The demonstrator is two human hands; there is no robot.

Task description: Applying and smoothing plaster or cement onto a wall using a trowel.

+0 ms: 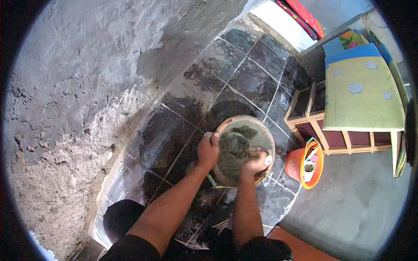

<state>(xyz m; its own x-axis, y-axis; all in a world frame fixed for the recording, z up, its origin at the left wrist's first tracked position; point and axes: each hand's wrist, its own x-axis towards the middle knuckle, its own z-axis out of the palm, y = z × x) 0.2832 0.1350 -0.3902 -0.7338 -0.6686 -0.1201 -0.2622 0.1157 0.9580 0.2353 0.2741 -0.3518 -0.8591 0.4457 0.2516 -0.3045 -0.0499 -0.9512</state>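
Note:
A round orange-rimmed basin holding wet grey mortar stands on the dark tiled floor in front of me. My left hand is closed over the basin's left rim. Inside the basin, toward its right side, my right hand is wrapped round the handle of a trowel, slightly smeared by motion. The trowel's blade is down in the mortar and hard to make out.
Partly plastered wall rises on the left. An orange bucket with tools inside stands right of the basin. Behind it is a wooden rack draped with a yellow-green mat. Red patterned cloth lies at the far right.

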